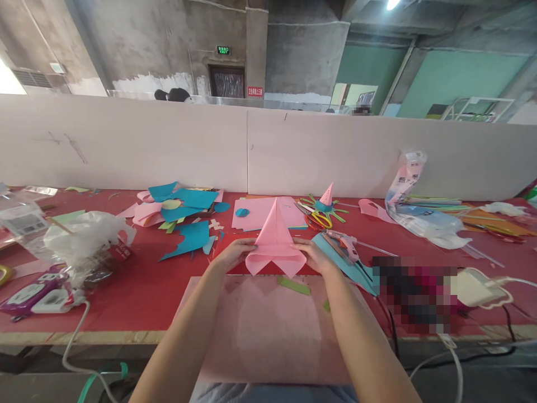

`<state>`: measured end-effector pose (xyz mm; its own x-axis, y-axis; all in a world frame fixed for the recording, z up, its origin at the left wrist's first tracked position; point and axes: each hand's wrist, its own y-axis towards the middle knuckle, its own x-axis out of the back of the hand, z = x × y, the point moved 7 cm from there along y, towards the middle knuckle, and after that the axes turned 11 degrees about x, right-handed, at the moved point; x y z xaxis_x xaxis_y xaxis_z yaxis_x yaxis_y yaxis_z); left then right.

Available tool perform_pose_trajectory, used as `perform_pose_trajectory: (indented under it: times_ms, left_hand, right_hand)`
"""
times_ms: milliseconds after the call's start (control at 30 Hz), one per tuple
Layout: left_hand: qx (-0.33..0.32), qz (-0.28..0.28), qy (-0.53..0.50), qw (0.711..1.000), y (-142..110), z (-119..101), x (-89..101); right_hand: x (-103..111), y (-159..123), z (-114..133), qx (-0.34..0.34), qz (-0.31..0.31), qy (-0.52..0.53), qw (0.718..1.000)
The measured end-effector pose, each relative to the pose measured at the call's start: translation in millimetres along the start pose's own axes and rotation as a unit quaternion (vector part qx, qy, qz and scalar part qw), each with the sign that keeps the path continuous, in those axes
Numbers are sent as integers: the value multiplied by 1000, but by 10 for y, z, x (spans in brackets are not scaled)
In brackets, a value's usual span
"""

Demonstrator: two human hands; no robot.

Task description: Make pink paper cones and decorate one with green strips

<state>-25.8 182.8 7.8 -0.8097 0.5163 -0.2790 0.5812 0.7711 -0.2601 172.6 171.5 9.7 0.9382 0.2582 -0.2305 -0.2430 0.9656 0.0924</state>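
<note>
Between my two hands is a folded piece of pink paper (274, 238), pointed at the top, with two rounded flaps flaring at the bottom. My left hand (235, 253) pinches its left edge, and my right hand (312, 252) grips the right edge. Behind it lie flat pink sheets (247, 218) with a small blue disc (242, 212) on top. A pink and blue paper cone (326, 197) stands on green strips to the right, by yellow-handled scissors (321, 220). A pink glue gun (344, 242) rests on a blue sheet (331, 257) beyond my right hand.
Blue paper scraps (188, 238) are heaped at left, near a white plastic bag (79, 238) and a purple power strip (31, 294). A clear plastic package (413, 207) and a white charger (478, 286) lie at right. A white partition (168, 145) closes the table's back.
</note>
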Motion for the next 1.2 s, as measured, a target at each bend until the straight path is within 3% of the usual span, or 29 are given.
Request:
perform_pose_trajectory:
  times_ms: [467, 967, 1100, 1200]
  left_hand:
    - [15, -34, -22, 999, -38, -28, 4]
    - [21, 9, -61, 998, 51, 29, 73]
    - [8, 10, -11, 1000, -4, -13, 18]
    - [1, -28, 24, 999, -33, -24, 27]
  right_hand:
    - [57, 36, 2, 26, -14, -35, 999]
    - [51, 23, 34, 51, -10, -9, 999]
    - [2, 3, 70, 56, 4, -7, 998]
    - [14, 13, 41, 43, -6, -4, 999]
